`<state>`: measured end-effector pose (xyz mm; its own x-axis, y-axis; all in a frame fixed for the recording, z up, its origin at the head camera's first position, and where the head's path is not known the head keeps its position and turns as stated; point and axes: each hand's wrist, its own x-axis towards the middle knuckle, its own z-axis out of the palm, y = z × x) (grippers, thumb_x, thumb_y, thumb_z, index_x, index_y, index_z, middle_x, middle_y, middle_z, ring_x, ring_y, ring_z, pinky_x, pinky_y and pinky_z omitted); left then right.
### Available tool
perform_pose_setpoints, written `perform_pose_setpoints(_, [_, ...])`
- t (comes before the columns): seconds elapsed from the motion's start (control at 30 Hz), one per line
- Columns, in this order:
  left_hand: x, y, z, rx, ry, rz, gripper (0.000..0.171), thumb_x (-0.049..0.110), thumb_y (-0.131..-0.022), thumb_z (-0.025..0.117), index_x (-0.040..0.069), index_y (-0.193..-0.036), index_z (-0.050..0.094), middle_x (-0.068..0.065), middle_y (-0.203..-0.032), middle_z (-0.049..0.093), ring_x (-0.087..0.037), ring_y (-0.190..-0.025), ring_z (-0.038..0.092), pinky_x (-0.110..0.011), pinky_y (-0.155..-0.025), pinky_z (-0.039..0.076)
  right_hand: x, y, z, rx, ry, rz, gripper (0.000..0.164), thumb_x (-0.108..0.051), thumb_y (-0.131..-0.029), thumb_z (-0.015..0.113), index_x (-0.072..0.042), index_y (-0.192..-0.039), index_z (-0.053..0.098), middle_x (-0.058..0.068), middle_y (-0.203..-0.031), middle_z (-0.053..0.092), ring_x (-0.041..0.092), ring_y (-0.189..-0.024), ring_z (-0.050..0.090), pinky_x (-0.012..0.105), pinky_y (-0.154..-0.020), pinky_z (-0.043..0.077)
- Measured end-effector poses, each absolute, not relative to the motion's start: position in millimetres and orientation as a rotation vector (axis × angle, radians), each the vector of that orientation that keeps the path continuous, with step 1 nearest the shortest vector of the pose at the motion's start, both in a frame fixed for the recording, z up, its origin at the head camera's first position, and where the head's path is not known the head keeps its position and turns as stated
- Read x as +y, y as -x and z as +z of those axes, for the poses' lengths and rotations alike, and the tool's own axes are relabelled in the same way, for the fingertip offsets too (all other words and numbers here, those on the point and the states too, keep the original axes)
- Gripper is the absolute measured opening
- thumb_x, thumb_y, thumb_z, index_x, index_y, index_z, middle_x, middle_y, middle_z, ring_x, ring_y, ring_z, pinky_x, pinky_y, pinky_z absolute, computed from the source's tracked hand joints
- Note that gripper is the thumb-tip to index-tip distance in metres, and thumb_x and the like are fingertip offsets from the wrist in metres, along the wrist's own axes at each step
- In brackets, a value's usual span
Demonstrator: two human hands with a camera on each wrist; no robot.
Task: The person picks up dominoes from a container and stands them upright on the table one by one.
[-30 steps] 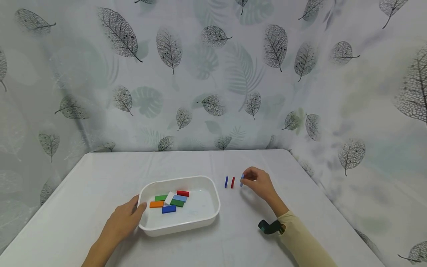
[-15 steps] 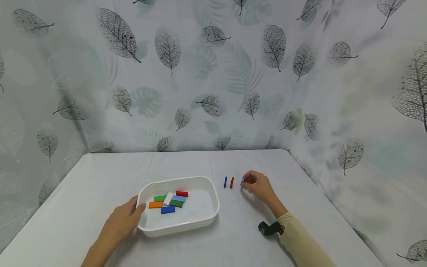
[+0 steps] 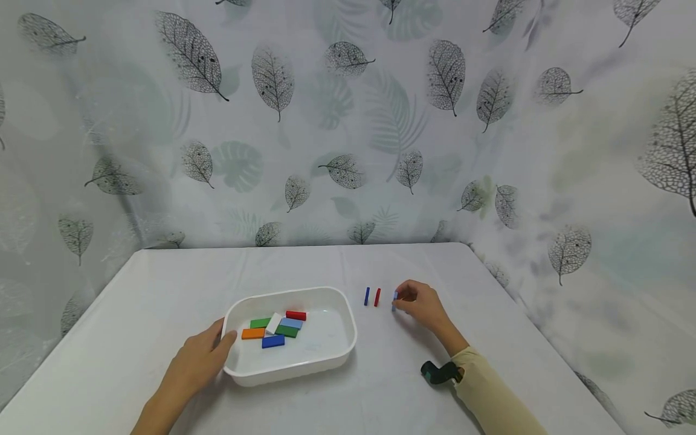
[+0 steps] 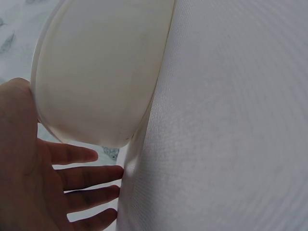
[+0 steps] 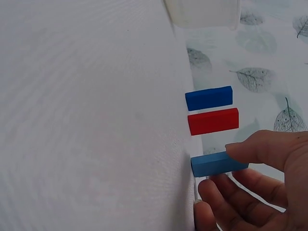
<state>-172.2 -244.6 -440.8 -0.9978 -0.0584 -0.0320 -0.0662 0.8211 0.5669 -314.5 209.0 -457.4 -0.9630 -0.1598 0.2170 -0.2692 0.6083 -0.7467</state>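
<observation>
My left hand (image 3: 201, 357) holds the left end of a white plastic tray (image 3: 293, 370), thumb over the rim and fingers along the outside. In the left wrist view, the fingers (image 4: 89, 177) spread beside the tray's outer wall (image 4: 96, 72). Between thumb and fingers, my right hand (image 3: 423, 304) pinches a light blue domino block (image 5: 216, 163), upright with its lower end at the table. Left of it, a red domino block (image 5: 213, 121) and a dark blue domino block (image 5: 209, 98) stand on end in a row, with a wider gap beside the light blue one.
Several domino blocks lie flat in the tray, among them an orange one (image 3: 253, 333), a white one (image 3: 273, 324) and a red one (image 3: 296, 315). A white cloth (image 3: 380, 386) covers the table; leaf-patterned sheets (image 3: 348, 121) hang behind and at the sides.
My right hand has come down slightly towards me with the light blue domino block. The left hand stays on the tray, and the two standing blocks have not moved.
</observation>
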Motion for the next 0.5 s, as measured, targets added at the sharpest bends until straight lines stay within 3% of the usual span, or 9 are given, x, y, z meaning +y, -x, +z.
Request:
perform_pose_setpoints(0.2, [-244.8, 173.0, -441.0, 2.981, 0.106, 0.924, 0.070, 0.044, -0.109, 0.046, -0.007, -0.155, 0.037, -0.034, -0.148, 0.048, -0.056, -0.132, 0.048, -0.072, -0.094, 0.047, 209.1, 312.3, -456.6, -2.716, -0.345, 1.270, 0.019, -0.006, -0.086, 0.082, -0.007, -0.103, 0.071, 0.000, -0.091, 0.072, 0.019, -0.088, 0.070, 0.037, -0.078, 0.055])
perform_pose_setpoints(0.5, [-245.2, 174.3, -442.0, 2.981, 0.103, 0.923, 0.070, 0.045, -0.109, 0.045, -0.008, -0.155, 0.037, -0.033, -0.149, 0.048, -0.056, -0.133, 0.047, -0.072, -0.095, 0.046, 208.0, 313.0, -449.0, -2.707, -0.339, 1.232, 0.023, -0.010, -0.087, 0.083, -0.007, -0.107, 0.071, 0.002, -0.099, 0.073, 0.021, -0.091, 0.069, 0.036, -0.076, 0.056])
